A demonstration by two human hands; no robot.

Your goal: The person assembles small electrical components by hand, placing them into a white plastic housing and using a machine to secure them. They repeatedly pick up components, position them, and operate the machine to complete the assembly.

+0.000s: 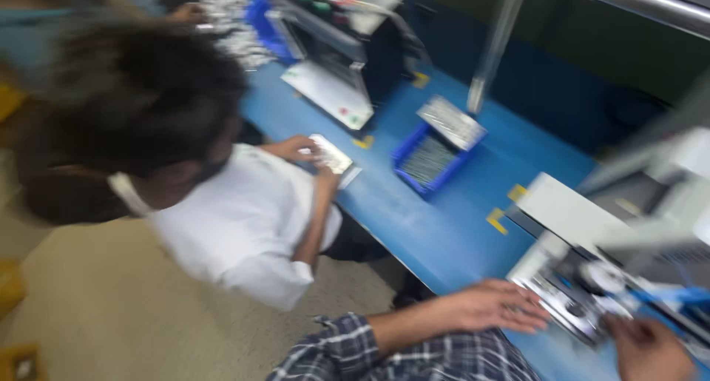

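Note:
My left hand [494, 307], in a plaid sleeve, lies flat with fingers stretched out against the near edge of a shiny metal fixture [566, 301] on a grey machine [569, 211]. My right hand [651, 349] is at the bottom right corner, touching the fixture's right end; blur hides its grip. A blue piece [677, 296] sticks out just above it.
A co-worker in a white shirt [244, 218] sits to the left at the blue bench [436, 226], holding a silvery flat tray [330, 155]. A blue bin [429, 159] of metal parts, a black machine [347, 48] and a metal post [492, 48] stand farther along.

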